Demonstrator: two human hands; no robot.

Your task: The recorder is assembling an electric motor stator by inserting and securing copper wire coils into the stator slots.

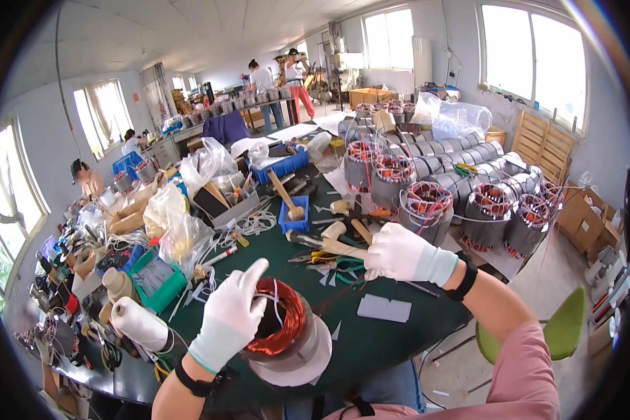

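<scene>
Grey cylindrical stator with copper-red wire winding [299, 327], near the front edge of the dark green tabletop [427, 330]

Stator: upright on a round white base [318, 365]; a white cord [276, 297] arcs at its bore.

Left hand, white knit glove [229, 316]: against the winding's left side, index finger extended, the others partly bent; whether they grip the rim cannot be told.

Right hand, white knit glove [407, 253]: raised beyond the stator, to its right; fingers curled closed on the end of a pale flat wooden handle [346, 250]. Below and left, pliers with green handles [350, 264].

Room: green surface runs from stator to right edge, bearing a folded white card [385, 308] and, just beside the stator, a pointed white scrap [337, 330]. Outside that edge, a lime-green chair [565, 322].

Bounds: left, a teal rectangular plastic bin [170, 299] and a large white thread spool [138, 323], closely packed; far side, a small blue plastic bin [295, 226]; right rear, standing wire-wound grey stators [427, 210].
</scene>
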